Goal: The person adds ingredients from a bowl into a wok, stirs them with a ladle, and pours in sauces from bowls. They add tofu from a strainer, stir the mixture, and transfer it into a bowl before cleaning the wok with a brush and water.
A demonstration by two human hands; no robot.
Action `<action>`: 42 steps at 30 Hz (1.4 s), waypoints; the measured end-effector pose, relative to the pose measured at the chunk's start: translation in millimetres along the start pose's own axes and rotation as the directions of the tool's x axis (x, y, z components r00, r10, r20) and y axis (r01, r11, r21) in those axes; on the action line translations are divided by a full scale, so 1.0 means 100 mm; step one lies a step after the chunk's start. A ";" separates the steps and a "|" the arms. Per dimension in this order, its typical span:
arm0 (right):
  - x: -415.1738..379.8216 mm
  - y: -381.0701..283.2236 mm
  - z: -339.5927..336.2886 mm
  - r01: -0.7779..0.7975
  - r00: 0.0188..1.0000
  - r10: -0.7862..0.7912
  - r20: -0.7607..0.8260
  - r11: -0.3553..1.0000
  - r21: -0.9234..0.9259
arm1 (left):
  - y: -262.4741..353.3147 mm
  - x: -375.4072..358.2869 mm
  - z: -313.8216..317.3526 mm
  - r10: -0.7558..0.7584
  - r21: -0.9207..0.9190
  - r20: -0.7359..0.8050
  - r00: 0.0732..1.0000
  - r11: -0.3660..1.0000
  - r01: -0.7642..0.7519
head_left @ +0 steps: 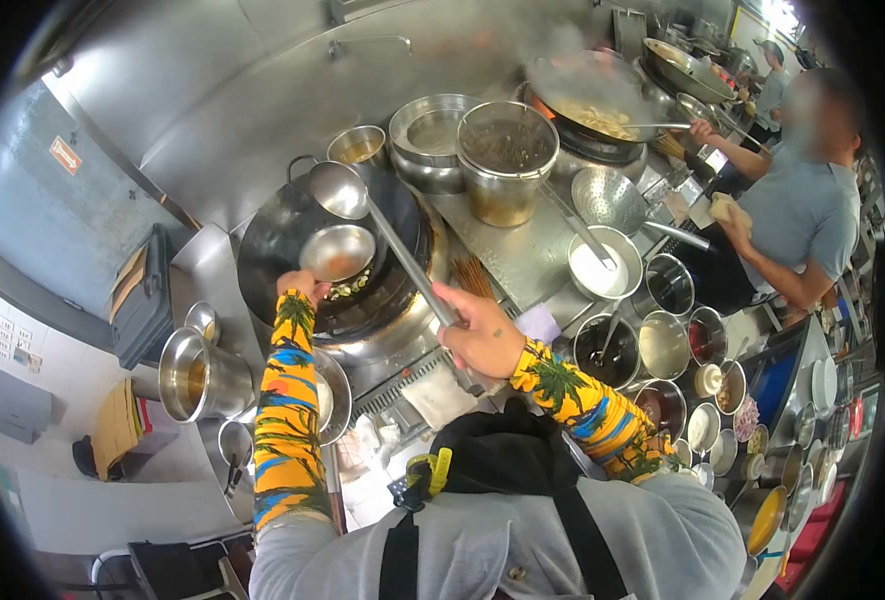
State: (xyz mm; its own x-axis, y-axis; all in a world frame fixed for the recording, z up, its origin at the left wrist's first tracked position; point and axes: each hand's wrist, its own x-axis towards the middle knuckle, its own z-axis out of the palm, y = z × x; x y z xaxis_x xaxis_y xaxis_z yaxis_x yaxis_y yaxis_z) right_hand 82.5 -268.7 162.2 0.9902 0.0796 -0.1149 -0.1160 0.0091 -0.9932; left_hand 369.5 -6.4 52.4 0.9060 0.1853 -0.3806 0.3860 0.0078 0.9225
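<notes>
My left hand (303,287) is closed on the rim of a small metal bowl (335,243), which is tilted over the black wok (268,235). A reddish patch shows inside the bowl. Just below the bowl, chopped pale and green pieces (348,288) lie in the wok. My right hand (485,335) is wrapped round the long handle of a ladle (339,190). The ladle's round head hangs above the far part of the wok, close to the bowl but higher in the picture.
Behind the wok stand metal pots (433,135) and a strainer pot (508,150) of dark bits. Several sauce containers (663,345) crowd the right side. At left is a steel pot (188,375). A co-worker (793,200) stands at a steaming wok (593,100) at right.
</notes>
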 end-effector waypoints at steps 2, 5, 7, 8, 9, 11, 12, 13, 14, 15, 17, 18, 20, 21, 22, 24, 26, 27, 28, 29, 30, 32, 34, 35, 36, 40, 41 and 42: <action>0.06 0.05 -0.05 0.006 1.000 -0.006 0.007 1.000 0.002 | 0.24 -0.15 0.00 0.214 0.387 -0.004 0.977 0.901 -0.196; 0.19 0.17 -0.09 -0.019 1.000 0.019 0.016 1.000 -0.021 | 0.37 -0.26 0.03 0.563 0.861 0.248 0.789 0.245 -0.445; 0.26 0.17 -0.10 -0.033 0.999 0.034 0.005 0.996 -0.083 | 0.39 -0.31 0.06 0.672 0.866 0.404 0.620 -0.062 -0.497; 0.29 0.14 -0.11 -0.036 0.999 0.035 -0.006 0.990 -0.134 | 0.40 -0.34 0.05 0.714 0.846 0.424 0.558 -0.092 -0.525; 0.33 0.13 -0.12 -0.041 0.999 0.039 -0.015 0.982 -0.187 | 0.39 -0.38 0.05 0.751 0.827 0.438 0.495 -0.121 -0.549; 0.47 0.21 -0.14 -0.001 1.000 -0.001 -0.009 0.974 -0.228 | 0.37 -0.28 -0.06 0.767 0.826 0.473 0.435 -0.212 -0.523; 0.57 0.24 -0.16 0.028 1.000 -0.030 -0.004 0.967 -0.254 | 0.41 -0.32 -0.09 0.790 0.834 0.446 0.422 -0.195 -0.517; 0.65 0.24 -0.17 0.045 0.999 -0.051 -0.009 0.943 -0.328 | 0.45 -0.36 -0.11 0.813 0.841 0.418 0.406 -0.177 -0.512; 0.71 0.25 -0.15 0.059 0.998 -0.068 -0.010 0.915 -0.399 | 0.45 -0.37 -0.15 0.813 0.860 0.373 0.447 -0.123 -0.495; 0.76 0.31 -0.12 0.026 0.999 -0.033 -0.013 0.929 -0.370 | 0.47 -0.36 -0.21 0.815 0.878 0.324 0.481 -0.069 -0.475; 0.85 0.42 -0.04 -0.041 0.999 0.037 -0.020 0.950 -0.310 | 0.52 -0.27 -0.32 0.809 0.910 0.234 0.539 0.013 -0.414; 0.85 0.49 0.03 -0.109 0.994 0.107 -0.019 0.980 -0.169 | 0.47 -0.16 -0.42 0.800 0.928 0.194 0.569 0.039 -0.371; 0.80 0.45 0.07 -0.295 0.955 0.295 0.032 0.935 0.196 | 0.43 -0.07 -0.58 0.801 0.941 0.152 0.579 0.062 -0.333; 0.77 0.44 0.04 -0.333 0.942 0.322 0.101 0.845 0.419 | 0.39 -0.05 -0.66 0.793 0.949 0.152 0.589 0.049 -0.311; 0.73 0.45 -0.01 -0.368 0.926 0.334 0.174 0.700 0.612 | 0.36 -0.02 -0.72 0.785 0.956 0.153 0.601 0.035 -0.290; 0.70 0.49 -0.11 -0.434 0.895 0.300 0.330 0.418 0.798 | 0.34 0.01 -0.82 0.773 0.967 0.150 0.616 0.016 -0.254; 0.61 0.49 -0.17 -0.432 0.902 0.245 0.356 0.474 0.767 | 0.33 0.01 -0.86 0.767 0.973 0.139 0.626 0.013 -0.232; 0.55 0.44 -0.19 -0.428 0.904 0.221 0.367 0.504 0.750 | 0.31 0.04 -0.87 0.756 0.977 0.121 0.644 0.025 -0.213; 0.48 0.36 -0.16 -0.386 0.922 0.257 0.288 0.642 0.662 | 0.30 0.09 -0.87 0.744 0.980 0.104 0.660 0.037 -0.197; 0.45 0.31 -0.14 -0.349 0.934 0.244 0.262 0.784 0.514 | 0.29 0.14 -0.88 0.732 0.982 0.088 0.676 0.049 -0.181; 0.43 0.26 -0.11 -0.298 0.945 0.224 0.239 0.891 0.343 | 0.30 0.15 -0.89 0.728 0.981 0.081 0.681 0.062 -0.183; 0.40 0.33 -0.10 -0.114 0.971 0.122 0.206 0.992 -0.049 | 0.30 0.18 -0.89 0.721 0.978 0.070 0.689 0.086 -0.190; 0.26 0.29 -0.09 0.062 0.987 -0.009 0.161 0.943 -0.327 | 0.36 0.10 -0.86 0.728 0.980 0.035 0.685 0.109 -0.166; 0.19 0.29 -0.08 0.143 0.984 -0.078 0.158 0.877 -0.459 | 0.38 0.07 -0.86 0.732 0.981 0.013 0.682 0.123 -0.151; 0.15 0.33 -0.07 0.153 0.982 -0.103 0.156 0.924 -0.351 | 0.37 0.08 -0.89 0.746 0.981 0.016 0.666 0.116 -0.154; 0.11 0.29 -0.20 0.075 0.978 0.007 0.209 0.922 -0.381 | 0.39 0.01 -0.94 0.782 0.978 0.008 0.623 0.122 -0.166; 0.14 0.31 -0.23 0.137 0.974 -0.034 0.223 0.873 -0.468 | 0.42 -0.05 -0.92 0.790 0.976 0.001 0.613 0.133 -0.173; 0.18 0.32 -0.26 0.202 0.967 -0.077 0.242 0.810 -0.550 | 0.47 -0.08 -0.92 0.800 0.972 0.012 0.599 0.132 -0.196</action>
State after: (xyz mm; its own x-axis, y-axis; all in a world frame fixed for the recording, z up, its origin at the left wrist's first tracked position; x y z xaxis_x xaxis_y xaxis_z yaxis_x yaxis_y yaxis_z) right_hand 98.9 -293.4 128.1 0.9477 0.3176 -0.0300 0.1495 -0.5251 -0.8378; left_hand 364.1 83.1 104.4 0.8541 0.1051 0.5093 0.0421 -0.9901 0.1336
